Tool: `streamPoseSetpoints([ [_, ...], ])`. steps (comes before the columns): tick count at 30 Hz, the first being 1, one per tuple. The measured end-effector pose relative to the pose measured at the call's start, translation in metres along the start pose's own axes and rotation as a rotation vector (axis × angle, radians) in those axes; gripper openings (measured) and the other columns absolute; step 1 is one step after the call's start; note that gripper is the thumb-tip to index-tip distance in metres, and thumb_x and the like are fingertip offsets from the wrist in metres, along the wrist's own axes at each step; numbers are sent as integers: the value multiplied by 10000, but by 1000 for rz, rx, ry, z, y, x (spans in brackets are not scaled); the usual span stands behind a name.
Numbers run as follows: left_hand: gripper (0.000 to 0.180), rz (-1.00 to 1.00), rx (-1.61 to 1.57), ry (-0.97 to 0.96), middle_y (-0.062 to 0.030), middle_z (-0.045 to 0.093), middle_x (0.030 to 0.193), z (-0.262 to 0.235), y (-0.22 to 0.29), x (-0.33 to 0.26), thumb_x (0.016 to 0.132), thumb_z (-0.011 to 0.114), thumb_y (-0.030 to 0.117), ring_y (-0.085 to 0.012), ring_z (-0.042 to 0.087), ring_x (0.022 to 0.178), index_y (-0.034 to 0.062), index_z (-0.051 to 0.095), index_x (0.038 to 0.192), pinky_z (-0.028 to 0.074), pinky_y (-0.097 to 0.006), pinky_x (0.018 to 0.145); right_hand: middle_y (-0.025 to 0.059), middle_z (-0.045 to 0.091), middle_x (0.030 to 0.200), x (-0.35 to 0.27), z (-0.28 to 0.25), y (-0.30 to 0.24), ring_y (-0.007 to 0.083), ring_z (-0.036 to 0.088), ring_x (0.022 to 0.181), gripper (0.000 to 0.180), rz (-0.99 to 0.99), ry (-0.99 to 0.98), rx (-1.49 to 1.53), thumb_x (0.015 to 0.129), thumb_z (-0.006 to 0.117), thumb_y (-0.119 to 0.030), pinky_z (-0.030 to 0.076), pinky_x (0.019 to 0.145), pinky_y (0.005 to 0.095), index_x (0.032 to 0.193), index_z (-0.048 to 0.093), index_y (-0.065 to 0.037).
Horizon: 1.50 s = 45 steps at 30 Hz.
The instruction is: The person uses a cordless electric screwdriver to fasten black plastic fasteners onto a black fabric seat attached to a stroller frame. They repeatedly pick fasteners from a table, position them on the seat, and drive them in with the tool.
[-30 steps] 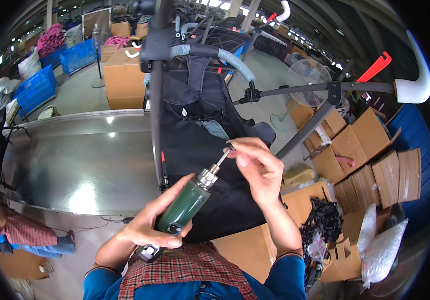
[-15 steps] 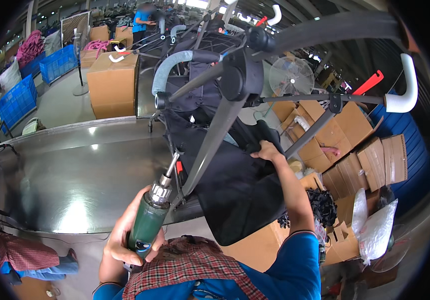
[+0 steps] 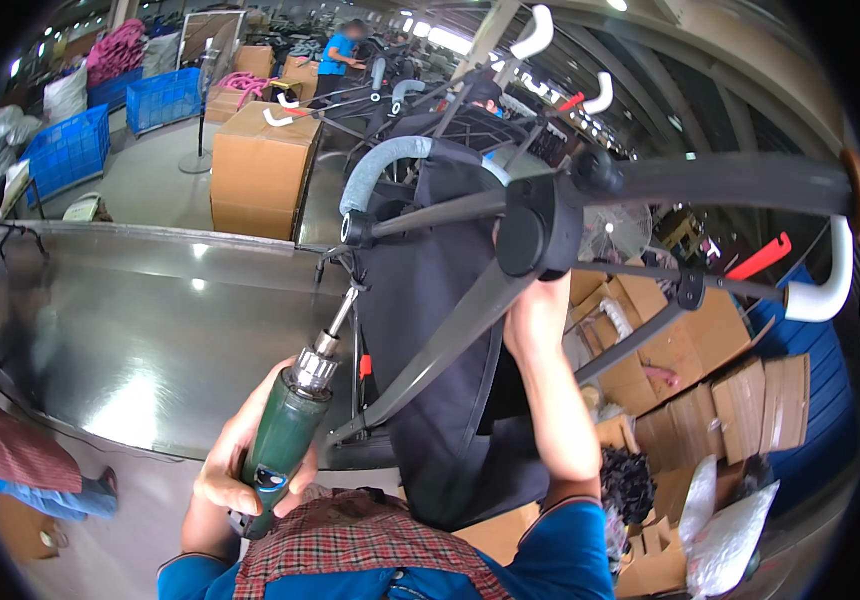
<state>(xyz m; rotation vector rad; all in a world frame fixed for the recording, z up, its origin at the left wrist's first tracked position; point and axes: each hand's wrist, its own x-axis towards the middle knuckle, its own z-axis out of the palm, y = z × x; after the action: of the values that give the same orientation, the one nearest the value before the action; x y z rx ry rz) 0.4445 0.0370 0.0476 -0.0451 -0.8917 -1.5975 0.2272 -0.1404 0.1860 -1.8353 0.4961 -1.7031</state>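
Compared with one second ago, the right hand (image 3: 540,302) is away from the bit (image 3: 342,314), where its fingertips held a small dark part. Compared with half a second ago, it has moved from the side edge of the black fabric (image 3: 428,375) to a position behind the black hub (image 3: 540,228) of the tubular frame; the fabric flap, then spread out toward the wearer, now hangs narrower and folded. In effect, the right hand appears engaged in positioning the fabric or frame, while the driver appears to stand by. Right grip: fingers hidden by the hub and the grey tube (image 3: 440,345); whether they grasp anything cannot be told. Left grip: the left hand (image 3: 235,465) is clenched around the body of the green power driver (image 3: 282,432). Driver location: in front of the wearer's left side, over the near edge of the metal counter (image 3: 165,325), left of the grey tube. Driver orientation: the long axis runs obliquely, rear end toward the wearer, bit pointing away and slightly to the right. The bit tip appears close to the thin frame members; contact, and any fastener on the tip, cannot be determined.
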Motion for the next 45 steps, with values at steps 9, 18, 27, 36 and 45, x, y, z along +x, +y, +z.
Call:
streamPoseSetpoints([
  [9, 1223, 6, 62, 88, -208, 596, 793, 1, -9, 0, 683, 809, 176, -212, 583, 496, 96, -15, 1583, 485, -306, 458, 160, 686, 1054, 30, -16, -3, 239, 657, 959, 316, -277, -267, -125, 758, 666, -56, 485, 901, 351, 1053, 642, 54],
  [18, 1175, -38, 195, 110, -166, 596, 986, 17, 0, 17, 677, 800, 93, -185, 608, 648, 85, 63, 1592, 495, -301, 518, 62, 673, 934, 54, -1, 2, 151, 645, 888, 430, -235, -681, 0, 779, 773, 24, 506, 939, 405, 1159, 576, -17],
  [27, 1086, -50, 495, -12, -83, 503, 1339, 36, -2, 57, 780, 804, 85, -130, 577, 832, 87, 86, 1596, 483, -274, 751, 108, 746, 1001, 40, -19, -31, 153, 707, 831, 245, -356, -420, -411, 803, 755, 16, 550, 754, 289, 1041, 701, 33],
  [36, 1073, -32, 696, -24, -70, 529, 1282, 53, -5, 71, 790, 782, 9, -100, 564, 830, 96, 81, 1598, 482, -265, 753, 171, 711, 1137, 43, -29, -26, 274, 711, 1030, 415, -417, -537, -334, 705, 683, 115, 554, 888, 354, 1117, 658, 63],
  [45, 1032, -192, 275, 79, -96, 608, 852, 80, -15, 75, 818, 652, -103, -119, 576, 613, 158, 33, 1602, 496, -281, 576, 168, 704, 1167, 40, -31, -18, 277, 701, 1061, 462, -417, -512, -361, 691, 696, 90, 541, 922, 344, 1148, 651, 47],
])
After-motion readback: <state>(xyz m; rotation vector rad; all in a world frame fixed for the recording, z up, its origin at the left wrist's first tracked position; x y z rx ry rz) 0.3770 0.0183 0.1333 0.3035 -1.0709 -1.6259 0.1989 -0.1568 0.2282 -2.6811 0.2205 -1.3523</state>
